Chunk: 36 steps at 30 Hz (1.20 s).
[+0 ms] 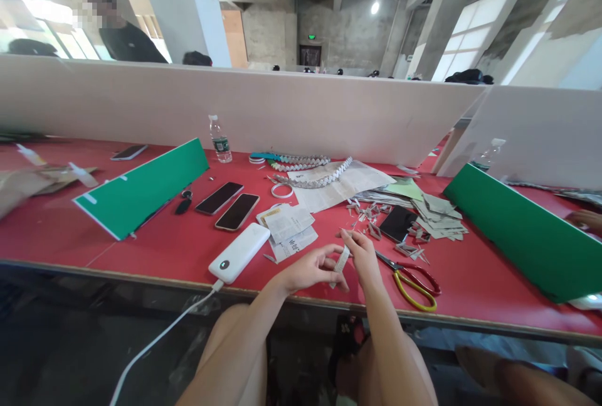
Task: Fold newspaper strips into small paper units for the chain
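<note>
Left hand (313, 268) and right hand (364, 255) both pinch one paper strip (341, 263) above worktop (155, 249) edge | scissors (411, 280) just right of right hand | woven chains (310, 170) finished beyond hands; folded pieces (371, 213) loose, unjoined.

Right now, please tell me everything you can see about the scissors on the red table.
The scissors lie flat on the red table, close to its front edge, just right of the right hand. The handles have a yellow loop and a red loop and point right, toward the front. The metal blades point left, toward the hand, and look almost closed. Neither hand touches them; both hands hold a folded paper strip. Small folded paper pieces lie just behind them.
</note>
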{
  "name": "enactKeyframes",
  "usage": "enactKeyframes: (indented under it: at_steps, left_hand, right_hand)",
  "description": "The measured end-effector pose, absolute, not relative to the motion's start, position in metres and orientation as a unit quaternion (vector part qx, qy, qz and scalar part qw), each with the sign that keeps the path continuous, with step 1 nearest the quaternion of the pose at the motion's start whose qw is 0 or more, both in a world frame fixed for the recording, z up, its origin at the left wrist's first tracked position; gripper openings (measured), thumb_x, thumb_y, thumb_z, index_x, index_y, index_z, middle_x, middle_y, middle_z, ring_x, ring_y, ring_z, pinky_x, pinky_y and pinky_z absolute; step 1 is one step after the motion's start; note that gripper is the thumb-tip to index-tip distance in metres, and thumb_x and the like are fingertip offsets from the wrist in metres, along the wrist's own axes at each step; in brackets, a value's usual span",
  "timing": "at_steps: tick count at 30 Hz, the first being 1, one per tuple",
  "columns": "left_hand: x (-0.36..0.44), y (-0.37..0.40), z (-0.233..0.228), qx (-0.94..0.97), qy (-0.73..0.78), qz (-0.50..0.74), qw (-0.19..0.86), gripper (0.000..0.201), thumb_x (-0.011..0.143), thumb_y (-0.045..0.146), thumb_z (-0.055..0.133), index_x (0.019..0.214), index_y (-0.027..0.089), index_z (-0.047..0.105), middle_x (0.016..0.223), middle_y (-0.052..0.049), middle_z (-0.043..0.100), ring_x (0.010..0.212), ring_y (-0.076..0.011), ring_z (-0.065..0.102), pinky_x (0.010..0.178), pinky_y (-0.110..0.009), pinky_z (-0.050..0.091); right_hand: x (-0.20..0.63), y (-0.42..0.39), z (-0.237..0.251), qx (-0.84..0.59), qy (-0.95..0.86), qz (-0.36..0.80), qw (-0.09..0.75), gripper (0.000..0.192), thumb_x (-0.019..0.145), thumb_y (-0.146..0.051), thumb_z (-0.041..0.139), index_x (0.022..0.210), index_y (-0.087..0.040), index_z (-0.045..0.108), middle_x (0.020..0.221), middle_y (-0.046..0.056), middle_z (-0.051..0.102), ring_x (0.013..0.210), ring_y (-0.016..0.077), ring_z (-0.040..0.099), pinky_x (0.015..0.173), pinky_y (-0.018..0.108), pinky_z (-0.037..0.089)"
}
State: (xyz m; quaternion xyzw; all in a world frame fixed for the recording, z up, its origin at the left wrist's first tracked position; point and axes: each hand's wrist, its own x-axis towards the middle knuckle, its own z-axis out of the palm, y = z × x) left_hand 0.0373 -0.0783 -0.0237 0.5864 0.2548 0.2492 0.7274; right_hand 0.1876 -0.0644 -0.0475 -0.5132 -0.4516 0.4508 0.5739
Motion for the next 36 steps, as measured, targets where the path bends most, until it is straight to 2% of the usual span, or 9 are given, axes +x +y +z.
enactKeyframes:
  at_steps: [5,10,16,20,25,28,32,34,36]
  left_hand:
    - [0.035,-0.077,-0.027,0.589,0.283,0.24,0.718,0.045,0.07,0.031,0.07,0.108,0.016,0.051,0.077,-0.008,0.07,0.066,-0.0153,0.062,0.066,-0.028,0.045]
    - [0.037,-0.076,-0.032,0.587,0.33,0.266,0.69,0.034,0.077,0.044,0.059,0.092,0.014,0.059,0.076,-0.008,0.068,0.07,-0.019,0.064,0.065,-0.03,0.047]
    - [0.041,-0.078,-0.029,0.577,0.31,0.278,0.703,0.03,0.071,0.039,0.067,0.084,0.014,0.06,0.076,-0.006,0.066,0.072,-0.0176,0.063,0.07,-0.031,0.047]
    - [0.04,-0.078,-0.023,0.505,0.285,0.343,0.739,0.026,0.071,0.034,0.069,0.085,0.015,0.057,0.073,-0.003,0.062,0.065,-0.0138,0.059,0.063,-0.027,0.045]
    - [0.037,-0.067,-0.025,0.318,0.268,0.444,0.794,0.013,0.072,0.019,0.065,0.083,0.016,0.057,0.069,0.001,0.054,0.063,-0.0091,0.053,0.063,-0.022,0.042]
    - [0.036,-0.062,-0.025,0.277,0.283,0.454,0.799,0.006,0.075,0.019,0.057,0.08,0.015,0.058,0.063,0.002,0.047,0.059,-0.0084,0.048,0.062,-0.023,0.041]
    - [0.036,-0.064,-0.022,0.394,0.368,0.464,0.703,0.015,0.078,0.025,0.052,0.086,0.014,0.058,0.06,0.003,0.042,0.055,-0.0098,0.044,0.056,-0.024,0.039]
    - [0.037,-0.066,-0.023,0.511,0.442,0.46,0.576,0.02,0.083,0.03,0.047,0.086,0.015,0.059,0.062,0.002,0.045,0.058,-0.0119,0.046,0.059,-0.026,0.04]
    - [0.037,-0.068,-0.026,0.629,0.514,0.435,0.389,0.026,0.087,0.031,0.04,0.086,0.015,0.061,0.07,-0.002,0.053,0.07,-0.0163,0.051,0.07,-0.031,0.042]
  right_hand:
    - [0.188,-0.062,-0.05,-0.514,-0.445,0.419,0.601,0.035,0.074,-0.05,0.057,0.076,-0.016,0.066,0.062,-0.001,0.051,0.057,0.0116,0.041,0.052,0.023,0.033]
    - [0.191,-0.061,-0.049,-0.51,-0.47,0.373,0.616,0.037,0.076,-0.052,0.055,0.075,-0.017,0.064,0.055,-0.004,0.042,0.053,0.011,0.036,0.051,0.024,0.031]
    - [0.19,-0.065,-0.048,-0.519,-0.49,0.373,0.593,0.034,0.075,-0.051,0.057,0.075,-0.017,0.064,0.054,-0.004,0.043,0.051,0.011,0.037,0.05,0.024,0.031]
    - [0.188,-0.067,-0.048,-0.476,-0.431,0.444,0.625,0.029,0.072,-0.045,0.063,0.089,-0.021,0.062,0.053,-0.006,0.042,0.049,0.0098,0.038,0.049,0.023,0.032]
    - [0.185,-0.071,-0.045,-0.385,-0.421,0.525,0.632,0.022,0.074,-0.04,0.063,0.071,-0.018,0.062,0.057,-0.003,0.051,0.056,0.0104,0.047,0.058,0.024,0.039]
    - [0.182,-0.073,-0.043,-0.374,-0.429,0.545,0.616,0.016,0.072,-0.034,0.066,0.072,-0.019,0.063,0.062,-0.002,0.056,0.061,0.0114,0.051,0.064,0.025,0.041]
    - [0.18,-0.072,-0.041,-0.36,-0.395,0.592,0.603,0.013,0.069,-0.03,0.068,0.076,-0.019,0.063,0.063,-0.001,0.058,0.06,0.0115,0.052,0.062,0.025,0.042]
    - [0.181,-0.072,-0.041,-0.349,-0.379,0.617,0.595,0.015,0.069,-0.028,0.067,0.08,-0.02,0.063,0.064,-0.001,0.06,0.06,0.0116,0.053,0.061,0.025,0.042]
    - [0.182,-0.073,-0.041,-0.335,-0.372,0.651,0.57,0.02,0.068,-0.027,0.067,0.086,-0.02,0.062,0.066,-0.001,0.06,0.062,0.0117,0.055,0.063,0.025,0.043]
